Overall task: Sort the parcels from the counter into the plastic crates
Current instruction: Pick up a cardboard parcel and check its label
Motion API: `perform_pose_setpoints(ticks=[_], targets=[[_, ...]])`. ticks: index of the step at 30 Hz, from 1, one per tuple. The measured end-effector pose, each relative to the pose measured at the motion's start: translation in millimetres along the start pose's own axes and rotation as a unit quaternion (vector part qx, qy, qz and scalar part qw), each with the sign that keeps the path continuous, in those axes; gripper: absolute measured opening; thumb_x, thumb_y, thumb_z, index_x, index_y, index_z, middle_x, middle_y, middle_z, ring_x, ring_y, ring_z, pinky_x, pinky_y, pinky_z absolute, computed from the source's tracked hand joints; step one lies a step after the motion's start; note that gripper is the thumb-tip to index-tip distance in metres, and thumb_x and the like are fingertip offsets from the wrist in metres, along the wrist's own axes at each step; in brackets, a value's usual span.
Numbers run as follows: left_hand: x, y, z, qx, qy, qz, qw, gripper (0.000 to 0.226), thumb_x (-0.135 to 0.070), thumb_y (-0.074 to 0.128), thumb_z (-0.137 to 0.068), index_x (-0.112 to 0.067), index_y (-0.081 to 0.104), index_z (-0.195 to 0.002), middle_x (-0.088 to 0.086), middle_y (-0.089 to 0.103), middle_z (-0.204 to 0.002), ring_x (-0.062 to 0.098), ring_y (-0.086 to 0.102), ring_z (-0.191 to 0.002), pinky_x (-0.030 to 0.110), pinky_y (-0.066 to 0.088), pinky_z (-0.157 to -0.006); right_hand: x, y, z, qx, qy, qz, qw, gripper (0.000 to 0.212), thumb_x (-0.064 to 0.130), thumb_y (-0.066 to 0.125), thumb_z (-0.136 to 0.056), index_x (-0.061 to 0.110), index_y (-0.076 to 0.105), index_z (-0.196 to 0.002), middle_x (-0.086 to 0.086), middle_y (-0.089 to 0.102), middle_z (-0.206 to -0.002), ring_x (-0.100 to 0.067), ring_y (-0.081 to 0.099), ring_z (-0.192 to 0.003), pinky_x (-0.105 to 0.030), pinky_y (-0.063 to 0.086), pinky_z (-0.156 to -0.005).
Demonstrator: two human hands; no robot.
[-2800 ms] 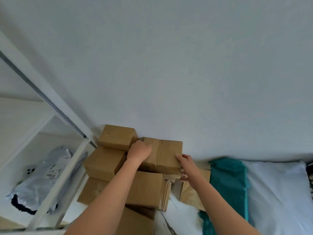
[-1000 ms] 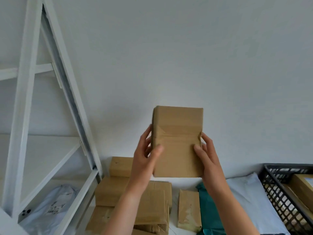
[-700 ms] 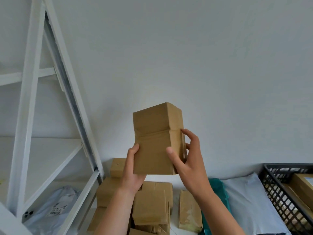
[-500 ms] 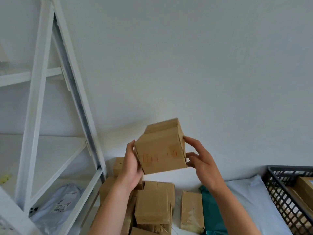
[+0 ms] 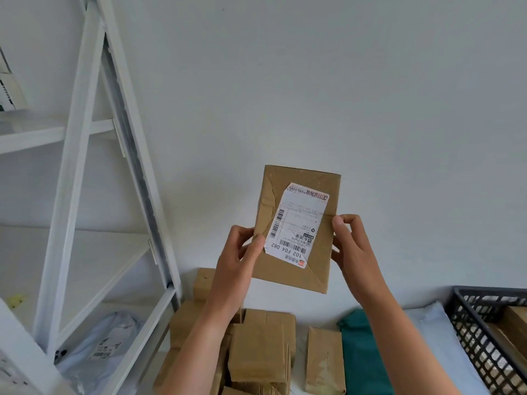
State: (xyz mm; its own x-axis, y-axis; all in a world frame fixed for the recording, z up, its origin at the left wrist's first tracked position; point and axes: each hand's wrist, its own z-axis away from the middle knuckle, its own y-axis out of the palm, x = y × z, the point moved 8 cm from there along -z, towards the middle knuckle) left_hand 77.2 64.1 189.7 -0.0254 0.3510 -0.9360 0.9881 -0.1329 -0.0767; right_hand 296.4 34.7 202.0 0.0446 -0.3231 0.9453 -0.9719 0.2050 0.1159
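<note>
Against white wall point(image 5: 313, 81), left hand point(image 5: 236, 263) and right hand point(image 5: 353, 252) grip labelled parcel point(image 5: 296, 223).

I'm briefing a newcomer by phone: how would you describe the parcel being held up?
In front of the white wall, above the pile of brown cardboard boxes, the left hand and right hand hold one brown cardboard parcel upright. Alone among them, it shows a white barcoded shipping label.

Both forearms raised; left grip point(image 5: 236, 258) and right grip point(image 5: 352, 246) pinch opposite edges of one parcel point(image 5: 299, 223)
</note>
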Motion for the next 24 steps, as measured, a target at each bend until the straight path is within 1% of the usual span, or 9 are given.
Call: perform_pose_setpoints(ticks=[4, 6, 8, 11, 14, 17, 19, 21, 24], targets=[[12, 6, 2, 0.031, -0.013, 0.036, 0.999, 0.041, -0.061, 0.061, -0.092, -0.026, 0.057, -0.112, -0.005, 0.075, -0.119, 0.016, 0.069, -0.115, 0.037, 0.051, -0.098, 2, -1, 2, -0.014, 0.007, 0.008, 1.0, 0.056, 0.061, 0.056, -0.09, 0.009, 0.043, -0.108, -0.015, 0.071, -0.108, -0.022, 0.066, -0.097, -0.059, 0.054, -0.095], [17, 8, 1, 0.062, -0.029, 0.067, 0.995, 0.045, -0.063, 0.064, -0.089, -0.029, 0.058, -0.117, -0.002, 0.073, -0.126, 0.022, 0.068, -0.121, 0.042, 0.052, -0.102, -4, -6, 2, -0.01, 0.02, 0.002, 1.0, 0.058, 0.062, 0.059, -0.089, 0.009, 0.046, -0.111, -0.006, 0.073, -0.107, -0.021, 0.068, -0.102, -0.056, 0.055, -0.098], [8, 0, -5, 0.069, -0.017, 0.045, 0.996, 0.045, -0.058, 0.068, -0.087, -0.025, 0.06, -0.117, -0.003, 0.074, -0.122, 0.02, 0.071, -0.115, 0.035, 0.054, -0.093, -4, -17, 2, -0.027, 0.007, 0.042, 0.999, 0.06, 0.065, 0.065, -0.088, 0.014, 0.051, -0.117, 0.007, 0.071, -0.115, -0.017, 0.068, -0.115, -0.044, 0.056, -0.103], [-16, -13, -24, 0.116, 0.047, -0.118, 0.985, 0.036, -0.048, 0.078, -0.087, -0.031, 0.064, -0.116, -0.016, 0.07, -0.126, 0.007, 0.068, -0.113, 0.035, 0.054, -0.093, 27, -40, 5, -0.09, -0.122, 0.185, 0.971, 0.055, 0.055, 0.069, -0.088, 0.032, 0.048, -0.133, 0.019, 0.056, -0.139, -0.004, 0.056, -0.131, -0.024, 0.046, -0.109], [-34, 6, -31, 0.25, 0.091, -0.344, 0.9, 0.047, -0.054, 0.08, -0.084, -0.044, 0.057, -0.125, -0.027, 0.057, -0.138, -0.004, 0.055, -0.12, 0.035, 0.051, -0.103, 47, -26, 3, 0.05, -0.172, 0.343, 0.922, 0.074, 0.058, 0.075, -0.084, 0.042, 0.041, -0.147, 0.025, 0.042, -0.155, 0.003, 0.04, -0.145, -0.025, 0.032, -0.118], [-47, 39, -23, 0.351, 0.138, -0.443, 0.814, 0.053, -0.056, 0.078, -0.084, -0.041, 0.053, -0.129, -0.02, 0.059, -0.13, 0.001, 0.05, -0.114, 0.029, 0.046, -0.098, 23, 6, 7, 0.266, -0.071, 0.489, 0.828, 0.097, 0.067, 0.08, -0.078, 0.055, 0.023, -0.155, 0.037, 0.019, -0.16, 0.005, 0.017, -0.153, -0.03, 0.021, -0.126], [-56, 50, -20, 0.371, 0.148, -0.451, 0.798, 0.053, -0.052, 0.08, -0.084, -0.041, 0.051, -0.126, -0.016, 0.059, -0.114, 0.0, 0.051, -0.101, 0.023, 0.045, -0.082, 10, 14, 11, 0.325, -0.037, 0.506, 0.798, 0.09, 0.057, 0.084, -0.08, 0.058, 0.028, -0.15, 0.043, 0.036, -0.146, 0.011, 0.037, -0.139, -0.026, 0.036, -0.12], [-60, 48, -25, 0.354, 0.149, -0.441, 0.811, 0.056, -0.052, 0.08, -0.085, -0.042, 0.047, -0.129, -0.021, 0.053, -0.114, -0.004, 0.051, -0.101, 0.019, 0.043, -0.078, 7, 10, 7, 0.301, -0.033, 0.47, 0.829, 0.076, 0.048, 0.085, -0.082, 0.059, 0.038, -0.14, 0.034, 0.057, -0.128, 0.009, 0.059, -0.114, -0.024, 0.054, -0.098], [-68, 20, -40, 0.187, 0.18, -0.347, 0.901, 0.064, -0.059, 0.076, -0.088, -0.046, 0.043, -0.141, -0.03, 0.044, -0.138, -0.013, 0.04, -0.129, 0.018, 0.04, -0.105, 3, -15, -2, 0.172, -0.019, 0.351, 0.92, 0.064, 0.045, 0.084, -0.085, 0.058, 0.047, -0.135, 0.022, 0.065, -0.119, 0.001, 0.067, -0.104, -0.03, 0.06, -0.088]])
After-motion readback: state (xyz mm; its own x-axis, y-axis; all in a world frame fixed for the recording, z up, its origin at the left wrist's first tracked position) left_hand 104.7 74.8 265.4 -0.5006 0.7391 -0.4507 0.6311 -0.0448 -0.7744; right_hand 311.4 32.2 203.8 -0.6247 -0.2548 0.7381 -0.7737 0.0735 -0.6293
